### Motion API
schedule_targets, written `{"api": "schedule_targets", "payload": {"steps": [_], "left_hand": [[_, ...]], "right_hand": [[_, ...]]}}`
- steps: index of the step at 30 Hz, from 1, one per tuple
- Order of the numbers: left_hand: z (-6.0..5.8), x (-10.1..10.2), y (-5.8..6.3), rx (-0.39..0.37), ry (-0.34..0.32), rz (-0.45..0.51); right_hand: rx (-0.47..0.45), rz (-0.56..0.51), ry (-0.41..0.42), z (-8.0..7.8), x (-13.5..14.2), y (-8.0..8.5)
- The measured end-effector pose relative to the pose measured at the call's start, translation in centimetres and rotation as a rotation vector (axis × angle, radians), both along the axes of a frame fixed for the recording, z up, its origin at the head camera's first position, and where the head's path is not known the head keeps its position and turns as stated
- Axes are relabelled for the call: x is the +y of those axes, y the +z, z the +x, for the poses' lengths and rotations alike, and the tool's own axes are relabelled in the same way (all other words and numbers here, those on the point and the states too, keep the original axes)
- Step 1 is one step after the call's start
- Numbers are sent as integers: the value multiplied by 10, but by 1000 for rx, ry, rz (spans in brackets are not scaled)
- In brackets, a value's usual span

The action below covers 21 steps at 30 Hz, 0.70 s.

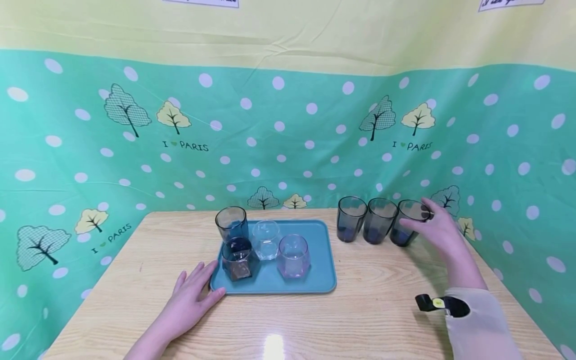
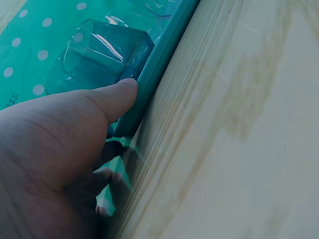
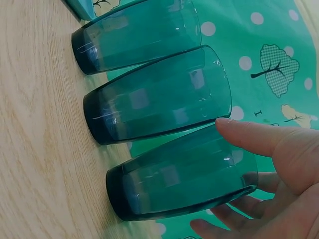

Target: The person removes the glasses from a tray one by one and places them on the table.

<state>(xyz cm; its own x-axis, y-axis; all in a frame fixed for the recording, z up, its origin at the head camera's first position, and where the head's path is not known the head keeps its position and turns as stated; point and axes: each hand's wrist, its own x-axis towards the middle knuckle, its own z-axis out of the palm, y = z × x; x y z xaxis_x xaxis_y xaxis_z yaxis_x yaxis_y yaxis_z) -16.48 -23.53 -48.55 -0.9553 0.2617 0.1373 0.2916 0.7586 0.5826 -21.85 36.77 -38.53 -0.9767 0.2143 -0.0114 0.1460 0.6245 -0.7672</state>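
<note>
At the right end of a row of tall dark glasses, my right hand [image 1: 438,230] holds the end glass [image 1: 402,231] near its rim. In the right wrist view the thumb lies on one side of this glass [image 3: 179,174] and the fingers on the other; its base is on the table. The middle glass [image 1: 379,222] and the left glass [image 1: 350,222] stand close beside it, upright. My left hand [image 1: 189,302] rests at the front left corner of a blue tray [image 1: 321,260], fingers extended along its side and thumb at its rim.
On the tray stand a dark faceted glass [image 1: 238,265], a clear glass [image 1: 266,242] and a pinkish glass [image 1: 293,256]. A tall dark glass [image 1: 231,225] is at its back left corner. A patterned green cloth [image 1: 288,140] hangs behind the wooden table [image 1: 360,320].
</note>
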Motion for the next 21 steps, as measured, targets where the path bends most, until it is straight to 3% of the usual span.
{"api": "schedule_targets", "payload": {"steps": [13, 21], "left_hand": [[0, -1, 0, -8, -3, 5], [-1, -2, -2, -2, -5, -1]], "right_hand": [[124, -62, -26, 4, -12, 11], [186, -7, -57, 8, -22, 23]]}}
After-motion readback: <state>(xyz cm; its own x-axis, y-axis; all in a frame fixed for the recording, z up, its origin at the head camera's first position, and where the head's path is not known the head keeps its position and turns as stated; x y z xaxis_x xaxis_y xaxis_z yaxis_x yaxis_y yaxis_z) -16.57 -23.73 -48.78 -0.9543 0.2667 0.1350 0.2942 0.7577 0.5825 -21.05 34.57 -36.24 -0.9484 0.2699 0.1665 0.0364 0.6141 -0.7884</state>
